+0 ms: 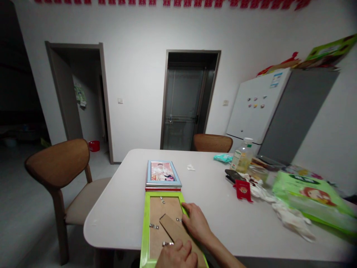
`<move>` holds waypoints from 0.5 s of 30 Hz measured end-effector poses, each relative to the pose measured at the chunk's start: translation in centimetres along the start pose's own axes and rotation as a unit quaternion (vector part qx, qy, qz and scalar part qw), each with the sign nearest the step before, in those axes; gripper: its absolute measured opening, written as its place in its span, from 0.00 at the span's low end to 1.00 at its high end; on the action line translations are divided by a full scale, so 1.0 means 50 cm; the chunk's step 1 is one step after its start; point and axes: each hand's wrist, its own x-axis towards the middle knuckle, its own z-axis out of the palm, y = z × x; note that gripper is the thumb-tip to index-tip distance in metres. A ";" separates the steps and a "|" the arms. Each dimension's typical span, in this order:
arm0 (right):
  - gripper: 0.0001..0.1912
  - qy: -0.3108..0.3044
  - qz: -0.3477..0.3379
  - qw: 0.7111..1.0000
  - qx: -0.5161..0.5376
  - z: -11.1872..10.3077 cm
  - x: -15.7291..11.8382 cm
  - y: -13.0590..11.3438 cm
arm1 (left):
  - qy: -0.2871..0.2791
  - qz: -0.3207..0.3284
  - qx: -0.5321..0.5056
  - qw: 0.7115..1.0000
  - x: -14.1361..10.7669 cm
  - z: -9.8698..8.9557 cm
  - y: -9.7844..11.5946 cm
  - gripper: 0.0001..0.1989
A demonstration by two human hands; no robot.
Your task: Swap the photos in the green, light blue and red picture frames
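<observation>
A photo frame with a lime-green border (146, 223) lies face down, reaching over the table's near edge. Its brown backing board (156, 242) carries a slanted stand flap (174, 229) and several small metal clips. My right hand (196, 223) grips the frame's right edge, thumb over the back. At the bottom, my left hand (177, 257) is closed, its curled fingertips at a metal clip (167, 244) below the flap; they partly hide it. Just beyond, a light-blue photo frame (163, 174) lies picture side up on a red-edged one (163, 189).
The white table (119, 212) holds a bottle (242, 154), a red packet (243, 190), crumpled tissues (291, 219) and a green tissue pack (315, 197) on the right. One wooden chair (64, 163) stands left, another chair (213, 143) behind. A fridge (259, 100) is at the back right.
</observation>
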 end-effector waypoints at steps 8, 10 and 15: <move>0.23 -0.030 -0.014 0.999 0.009 -0.005 0.003 0.010 | -0.122 -0.177 -0.203 0.955 -0.023 -0.060 -0.085 0.19; 0.24 -0.062 -0.029 0.997 0.017 -0.017 -0.004 0.013 | -0.081 -0.275 -0.203 0.936 -0.045 -0.057 -0.117 0.21; 0.19 -0.070 -0.047 0.996 0.015 -0.028 -0.011 0.000 | 0.013 -0.369 -0.250 0.895 -0.073 -0.035 -0.159 0.23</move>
